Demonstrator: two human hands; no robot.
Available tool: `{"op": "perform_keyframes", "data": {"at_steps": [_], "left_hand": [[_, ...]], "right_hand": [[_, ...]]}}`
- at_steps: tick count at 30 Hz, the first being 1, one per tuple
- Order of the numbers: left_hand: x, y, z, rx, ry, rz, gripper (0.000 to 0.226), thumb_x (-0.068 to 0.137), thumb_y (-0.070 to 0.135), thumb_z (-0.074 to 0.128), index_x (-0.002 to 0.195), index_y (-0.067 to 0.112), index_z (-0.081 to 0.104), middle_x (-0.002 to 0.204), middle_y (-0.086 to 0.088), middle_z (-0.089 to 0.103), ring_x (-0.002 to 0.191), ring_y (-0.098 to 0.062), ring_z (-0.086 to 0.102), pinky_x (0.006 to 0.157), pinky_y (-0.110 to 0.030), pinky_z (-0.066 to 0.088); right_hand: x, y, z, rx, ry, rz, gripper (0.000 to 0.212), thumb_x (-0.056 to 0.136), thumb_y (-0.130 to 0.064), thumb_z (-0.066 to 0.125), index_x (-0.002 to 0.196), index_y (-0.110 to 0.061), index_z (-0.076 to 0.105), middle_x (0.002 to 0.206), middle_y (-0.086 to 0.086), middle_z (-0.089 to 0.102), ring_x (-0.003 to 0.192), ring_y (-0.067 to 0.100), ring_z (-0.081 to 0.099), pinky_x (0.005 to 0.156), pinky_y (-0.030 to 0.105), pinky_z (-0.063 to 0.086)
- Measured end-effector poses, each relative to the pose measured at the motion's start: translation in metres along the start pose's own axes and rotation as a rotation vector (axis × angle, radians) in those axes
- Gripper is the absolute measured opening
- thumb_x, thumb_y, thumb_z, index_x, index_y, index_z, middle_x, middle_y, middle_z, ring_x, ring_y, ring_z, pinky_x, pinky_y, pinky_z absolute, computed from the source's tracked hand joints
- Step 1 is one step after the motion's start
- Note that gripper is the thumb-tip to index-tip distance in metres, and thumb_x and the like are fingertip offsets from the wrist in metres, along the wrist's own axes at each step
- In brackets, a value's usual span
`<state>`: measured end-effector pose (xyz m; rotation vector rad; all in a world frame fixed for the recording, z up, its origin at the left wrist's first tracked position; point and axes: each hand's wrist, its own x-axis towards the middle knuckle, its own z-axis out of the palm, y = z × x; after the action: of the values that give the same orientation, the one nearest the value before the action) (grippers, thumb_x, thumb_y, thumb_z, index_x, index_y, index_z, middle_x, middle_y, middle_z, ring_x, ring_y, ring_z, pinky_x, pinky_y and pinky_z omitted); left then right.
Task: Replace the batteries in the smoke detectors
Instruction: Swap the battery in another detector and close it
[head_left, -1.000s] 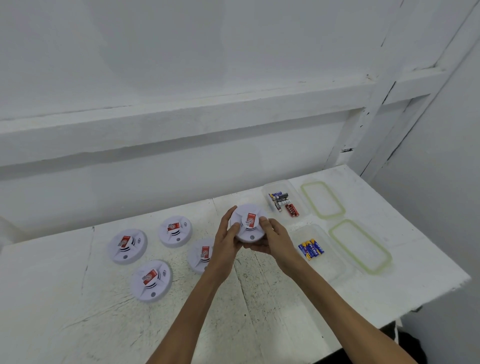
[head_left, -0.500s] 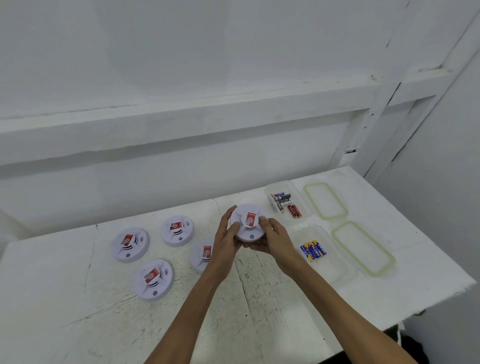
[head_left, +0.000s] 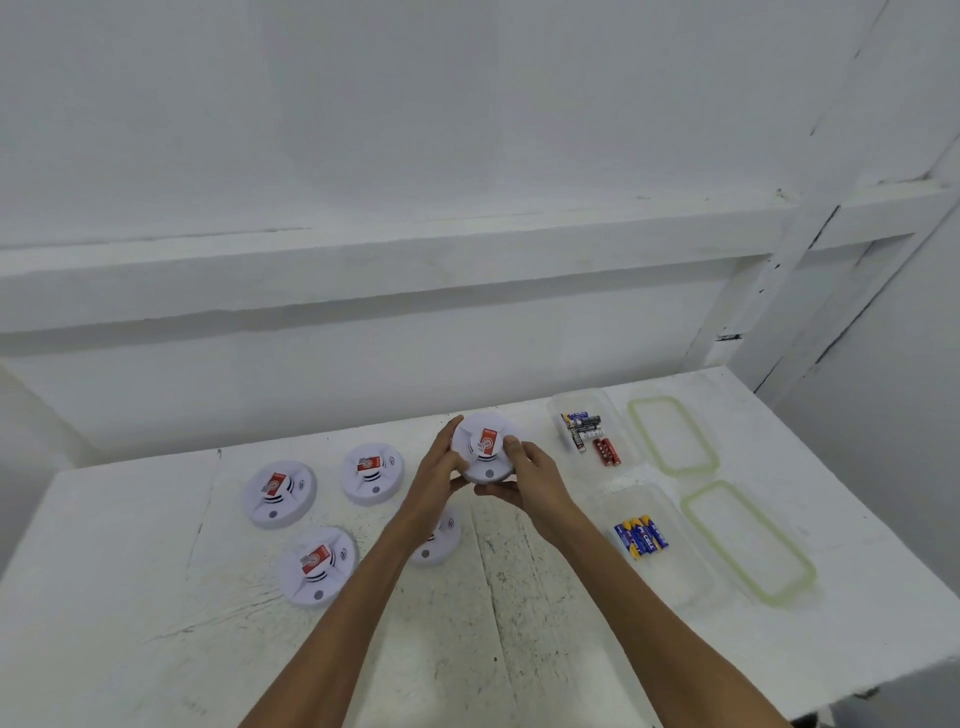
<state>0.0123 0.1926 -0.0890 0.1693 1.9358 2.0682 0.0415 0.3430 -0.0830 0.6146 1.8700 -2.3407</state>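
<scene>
Same white surface (head_left: 156, 649) as half a second back, barely shifted in view. Far tub (head_left: 576, 402) and near tub (head_left: 675, 574) on the right, lids (head_left: 672, 436) (head_left: 748, 543) just beside them. Four smoke detectors (head_left: 279, 493) flat on the left, nearest detector (head_left: 440, 544) now mostly hidden behind the left forearm (head_left: 374, 582). Held detector (head_left: 485, 448) still up off the surface, left hand (head_left: 441, 467) and right hand (head_left: 535, 478) both clamped on its rim. Batteries (head_left: 589, 431) (head_left: 640, 536) in both tubs.

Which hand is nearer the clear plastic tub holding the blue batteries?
Right. The right hand grips the white round smoke detector left of the clear tub; the left hand holds its farther side.
</scene>
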Motion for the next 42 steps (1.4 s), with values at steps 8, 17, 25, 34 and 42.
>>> {"op": "perform_keyframes", "data": {"at_steps": [8, 17, 25, 34, 42], "left_hand": [[0.019, -0.02, -0.043, 0.594, -0.039, 0.03, 0.071, 0.079, 0.036, 0.083, 0.135, 0.02, 0.042, 0.132, -0.003, 0.058, 0.114, -0.012, 0.062, 0.091, -0.027, 0.056], [0.027, -0.037, -0.045, 0.69, 0.128, -0.039, 0.043, 0.067, 0.04, 0.072, 0.102, 0.018, 0.06, 0.107, -0.005, 0.065, 0.103, -0.021, 0.056, 0.082, -0.028, 0.044], [0.038, -0.044, -0.038, 0.848, 0.144, 0.006, 0.041, 0.073, 0.039, 0.079, 0.095, 0.012, 0.058, 0.099, -0.008, 0.066, 0.097, -0.023, 0.053, 0.075, -0.028, 0.039], [0.024, -0.03, -0.048, 0.777, 0.091, -0.037, 0.059, 0.088, 0.024, 0.075, 0.138, 0.006, 0.05, 0.133, -0.005, 0.055, 0.119, -0.024, 0.054, 0.096, -0.034, 0.047], [-0.03, -0.012, -0.104, 0.747, 0.176, 0.03, 0.046, 0.096, 0.02, 0.067, 0.14, 0.014, 0.056, 0.134, -0.003, 0.063, 0.109, -0.014, 0.062, 0.096, -0.03, 0.053]], "right_hand": [[0.037, 0.014, 0.021, -0.173, 0.176, 0.1, 0.042, 0.092, -0.038, 0.068, 0.12, -0.01, 0.054, 0.111, 0.011, 0.062, 0.087, 0.033, 0.073, 0.069, 0.046, 0.063], [0.056, 0.028, 0.032, -0.584, 0.242, -0.063, 0.027, 0.097, -0.038, 0.059, 0.109, -0.014, 0.063, 0.103, 0.005, 0.07, 0.084, 0.021, 0.068, 0.084, 0.044, 0.057], [0.057, 0.034, 0.026, -0.744, 0.174, -0.101, 0.035, 0.101, -0.033, 0.052, 0.122, -0.009, 0.065, 0.112, 0.009, 0.071, 0.094, 0.027, 0.068, 0.089, 0.046, 0.055], [0.044, 0.031, 0.039, -0.702, 0.256, -0.177, 0.038, 0.098, -0.02, 0.057, 0.132, -0.006, 0.051, 0.123, 0.012, 0.058, 0.102, 0.021, 0.057, 0.083, 0.027, 0.043], [0.018, 0.023, 0.073, -0.834, 0.153, -0.387, 0.024, 0.094, -0.015, 0.057, 0.118, -0.017, 0.06, 0.121, 0.005, 0.056, 0.113, 0.026, 0.049, 0.09, 0.034, 0.045]]}}
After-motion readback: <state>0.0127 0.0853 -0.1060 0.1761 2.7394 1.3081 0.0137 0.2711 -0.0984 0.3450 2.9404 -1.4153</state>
